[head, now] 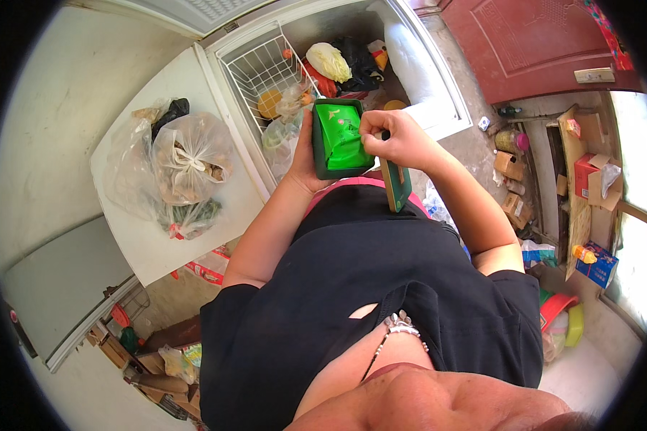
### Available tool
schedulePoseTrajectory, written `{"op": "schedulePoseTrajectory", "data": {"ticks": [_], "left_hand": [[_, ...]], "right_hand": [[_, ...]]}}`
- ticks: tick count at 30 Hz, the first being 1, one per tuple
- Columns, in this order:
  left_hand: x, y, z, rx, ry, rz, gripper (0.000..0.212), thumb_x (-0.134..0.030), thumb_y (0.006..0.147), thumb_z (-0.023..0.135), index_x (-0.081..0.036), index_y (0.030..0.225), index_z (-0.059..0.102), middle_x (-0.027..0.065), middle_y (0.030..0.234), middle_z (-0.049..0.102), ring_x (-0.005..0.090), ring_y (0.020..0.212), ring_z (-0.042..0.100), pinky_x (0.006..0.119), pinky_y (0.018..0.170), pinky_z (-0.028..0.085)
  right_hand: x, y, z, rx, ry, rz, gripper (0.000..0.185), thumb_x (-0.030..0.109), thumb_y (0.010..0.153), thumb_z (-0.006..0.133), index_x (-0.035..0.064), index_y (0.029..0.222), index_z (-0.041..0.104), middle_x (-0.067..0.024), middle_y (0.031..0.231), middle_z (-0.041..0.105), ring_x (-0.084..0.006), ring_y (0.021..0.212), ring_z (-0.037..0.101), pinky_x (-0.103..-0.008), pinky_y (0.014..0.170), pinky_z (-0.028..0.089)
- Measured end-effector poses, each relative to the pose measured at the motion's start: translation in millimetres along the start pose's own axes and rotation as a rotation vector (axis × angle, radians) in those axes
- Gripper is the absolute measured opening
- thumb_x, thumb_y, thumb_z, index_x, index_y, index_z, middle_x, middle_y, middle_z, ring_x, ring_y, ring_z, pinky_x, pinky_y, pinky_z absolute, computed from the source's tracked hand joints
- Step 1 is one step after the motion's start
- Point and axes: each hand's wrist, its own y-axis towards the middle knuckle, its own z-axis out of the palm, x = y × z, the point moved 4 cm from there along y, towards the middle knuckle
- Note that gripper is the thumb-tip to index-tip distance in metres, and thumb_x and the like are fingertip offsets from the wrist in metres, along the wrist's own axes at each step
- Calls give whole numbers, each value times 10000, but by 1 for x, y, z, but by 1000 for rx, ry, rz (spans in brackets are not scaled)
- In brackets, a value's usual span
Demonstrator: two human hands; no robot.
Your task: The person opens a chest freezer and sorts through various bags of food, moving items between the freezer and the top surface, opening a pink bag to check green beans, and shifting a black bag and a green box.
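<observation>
My left hand (306, 159) holds a dark green box (338, 173) from its left side and underneath. Inside the box lies a shiny bright green foil packet (342, 134), with writing on it. My right hand (391, 137) is at the packet's right edge, its fingertips pinched together; whether they grip the foil cannot be told. A dark green box lid (397, 186) hangs on edge below my right hand, held by its fingers, which partly hide its upper end. Both hands are in front of the open chest freezer (453, 126).
In the freezer are a white wire basket (253, 73), a Chinese cabbage (329, 62) and plastic bags. Tied clear bags of food (191, 156) lie on the white surface (140, 258) at left. Small cardboard boxes (509, 165) and a pink-lidded jar (509, 141) stand at right, below a red door (517, 48).
</observation>
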Motion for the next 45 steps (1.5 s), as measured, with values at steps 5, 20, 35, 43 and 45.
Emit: {"op": "schedulePoseTrajectory", "data": {"ticks": [5,20,35,43,45], "left_hand": [[2,-1,-4,-129,13,-4,842,-776,908,417,-135,1451,474,155,1393,562,341,1211,606,562,1021,495],[4,-10,-2,-204,92,-80,771,-701,927,502,-117,1432,502,151,1396,569,328,1247,587,578,1031,477],[-7,-8,-10,-30,224,226,908,-785,897,422,-76,1462,453,141,1400,564,291,1269,564,463,1084,451],[-29,-19,19,-53,856,509,1131,-773,754,675,-63,1555,309,86,1493,453,199,1343,448,368,1120,357],[-33,-20,27,-23,968,505,1165,-740,727,734,-58,1563,297,74,1500,445,182,1352,429,341,1127,325]], "right_hand": [[-20,1,2,25,193,121,92,106,819,596,33,768,571,42,692,499,-52,671,465,-246,619,382],[-49,-9,-15,-51,897,236,111,168,895,618,93,824,577,64,730,538,-36,701,485,-223,643,383],[17,-51,-1,-169,-621,-784,189,57,651,686,128,748,540,-14,647,464,-231,631,510,-364,689,417],[-17,-38,-12,-27,-272,157,737,603,686,819,55,1151,655,-111,698,647,-272,671,652,-407,692,491],[-8,-34,-5,56,-386,95,748,607,712,801,57,1200,659,-162,811,693,-303,767,682,-395,742,511]]}}
